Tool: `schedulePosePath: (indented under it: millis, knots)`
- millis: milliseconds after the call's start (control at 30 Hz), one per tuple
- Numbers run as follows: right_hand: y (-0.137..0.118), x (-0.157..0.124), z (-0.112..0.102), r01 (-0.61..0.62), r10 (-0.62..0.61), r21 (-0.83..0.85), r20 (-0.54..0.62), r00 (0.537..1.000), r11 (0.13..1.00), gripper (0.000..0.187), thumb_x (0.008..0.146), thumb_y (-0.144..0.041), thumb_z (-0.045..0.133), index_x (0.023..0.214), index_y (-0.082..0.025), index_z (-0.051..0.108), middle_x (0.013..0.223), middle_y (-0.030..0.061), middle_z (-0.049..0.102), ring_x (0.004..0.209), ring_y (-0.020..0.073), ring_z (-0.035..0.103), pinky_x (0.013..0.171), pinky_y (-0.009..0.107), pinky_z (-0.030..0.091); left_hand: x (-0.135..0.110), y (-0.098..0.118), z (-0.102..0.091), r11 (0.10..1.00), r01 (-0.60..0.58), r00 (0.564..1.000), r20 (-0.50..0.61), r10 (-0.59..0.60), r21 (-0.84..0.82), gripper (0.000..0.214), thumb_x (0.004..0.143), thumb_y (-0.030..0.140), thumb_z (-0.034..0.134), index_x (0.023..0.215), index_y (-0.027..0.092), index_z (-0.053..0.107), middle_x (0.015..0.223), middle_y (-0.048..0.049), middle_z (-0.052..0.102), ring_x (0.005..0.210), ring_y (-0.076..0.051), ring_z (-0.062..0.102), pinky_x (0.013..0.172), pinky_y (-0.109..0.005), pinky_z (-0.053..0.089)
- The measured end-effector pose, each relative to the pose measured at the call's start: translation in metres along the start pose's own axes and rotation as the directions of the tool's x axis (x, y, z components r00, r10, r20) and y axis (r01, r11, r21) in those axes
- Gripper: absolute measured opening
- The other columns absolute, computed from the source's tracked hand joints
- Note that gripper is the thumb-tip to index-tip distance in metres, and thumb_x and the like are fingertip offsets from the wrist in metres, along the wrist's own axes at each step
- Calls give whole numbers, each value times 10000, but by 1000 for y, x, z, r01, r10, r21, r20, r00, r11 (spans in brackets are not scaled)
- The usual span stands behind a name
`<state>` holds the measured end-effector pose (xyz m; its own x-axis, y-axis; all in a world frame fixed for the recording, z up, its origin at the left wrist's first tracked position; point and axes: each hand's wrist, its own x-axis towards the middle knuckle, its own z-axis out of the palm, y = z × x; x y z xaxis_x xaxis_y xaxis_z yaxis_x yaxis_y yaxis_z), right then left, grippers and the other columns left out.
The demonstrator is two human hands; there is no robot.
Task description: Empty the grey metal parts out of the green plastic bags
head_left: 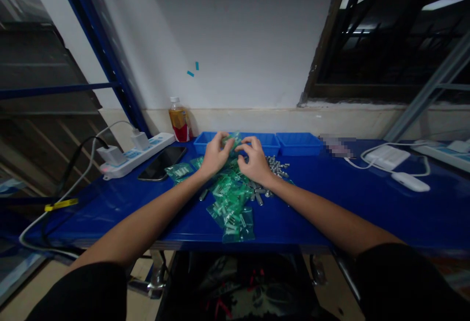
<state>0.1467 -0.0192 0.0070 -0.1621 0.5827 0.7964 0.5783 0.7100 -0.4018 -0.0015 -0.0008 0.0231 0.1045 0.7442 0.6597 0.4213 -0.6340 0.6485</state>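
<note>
My left hand point(215, 153) has its fingers bent around a small green-tinted plastic bag point(235, 141), raised above the heap in front of the blue trays. From the other side my right hand point(255, 160) meets the same bag, with thumb and fingers curled at its edge. Below both hands spreads a pile of similar green bags point(229, 198) with small pale cylindrical pieces inside. Loose metal screws point(277, 165) lie behind and beside my right hand. A few grey metal pins point(259, 198) rest close to the pile. One bag point(179, 171) lies apart on the left.
Blue plastic trays point(299, 144) line the wall. On the left are a drink bottle point(179, 120), a black phone point(162, 163) and a power strip point(141, 153) with cables. A white adapter point(388, 156) and cords lie at the right of the blue table point(330, 189).
</note>
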Motion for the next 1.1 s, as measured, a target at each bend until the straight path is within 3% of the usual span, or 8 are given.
schedulePosePath:
  millis: [133, 300, 500, 600, 733, 833, 1000, 1100]
  knots:
    - [8, 8, -4, -319, 323, 331, 45, 945, 888, 188, 721, -283, 486, 742, -178, 640, 836, 47, 570, 879, 207, 537, 831, 356, 418, -3, 8, -4, 916, -357, 933, 126, 338, 182, 102, 877, 262, 493, 922, 189, 548, 916, -41, 552, 841, -148, 536, 756, -265, 441]
    - [6, 16, -9, -513, 483, 583, 224, 847, 630, 354, 779, -465, 449, 765, -173, 650, 687, 15, 610, 646, 154, 550, 566, 252, 391, -4, 4, -3, 878, -424, 903, 181, 390, 221, 129, 864, 161, 475, 946, 194, 569, 1035, -63, 505, 870, -143, 533, 754, -275, 464]
    - [3, 16, -14, -320, 332, 271, 1, 943, 908, 248, 809, -323, 490, 836, -170, 684, 676, 12, 573, 638, 149, 507, 619, 269, 420, -1, 4, -2, 922, -322, 938, 205, 280, 214, 192, 833, 338, 542, 911, 177, 612, 990, -69, 548, 947, -194, 534, 884, -351, 434]
    - [8, 10, -15, -75, 76, 60, 0, 997, 995, 257, 841, -211, 462, 945, -182, 695, 792, 44, 572, 751, 162, 532, 723, 290, 436, 3, 2, -3, 997, 14, 994, 104, -22, 76, 436, 891, 490, 372, 746, 160, 617, 746, -53, 591, 771, -185, 560, 779, -323, 444]
    - [11, 3, -11, 126, -119, -46, 123, 985, 991, 348, 857, -137, 405, 1084, -203, 660, 932, 72, 531, 861, 168, 536, 779, 303, 449, 9, -10, -4, 932, 329, 943, 98, -317, -152, 462, 827, 568, 433, 640, 163, 555, 560, -8, 507, 542, -134, 479, 551, -246, 384]
    - [10, -1, -8, 158, -135, -107, 196, 971, 982, 396, 842, -110, 408, 1161, -216, 616, 1051, 89, 499, 967, 184, 519, 843, 331, 446, 11, -16, -7, 949, 287, 956, 96, -276, -128, 340, 783, 499, 527, 701, 169, 553, 574, 20, 495, 522, -121, 447, 524, -230, 358]
    - [13, -6, -1, 98, 3, -250, 377, 926, 963, 294, 869, -258, 480, 1105, -171, 632, 1049, 117, 520, 1021, 237, 479, 898, 404, 408, 18, -21, -21, 952, -15, 999, -38, 28, 305, 214, 829, 371, 507, 799, 177, 593, 758, -34, 610, 698, -164, 532, 700, -271, 402]
    - [16, -6, 2, 62, 92, -297, 478, 874, 953, 307, 912, -350, 429, 1018, -184, 665, 964, 96, 556, 968, 226, 490, 877, 395, 395, 25, -28, -35, 902, -54, 984, -129, 120, 428, 192, 857, 341, 483, 836, 179, 584, 808, -44, 599, 731, -168, 533, 739, -285, 406]
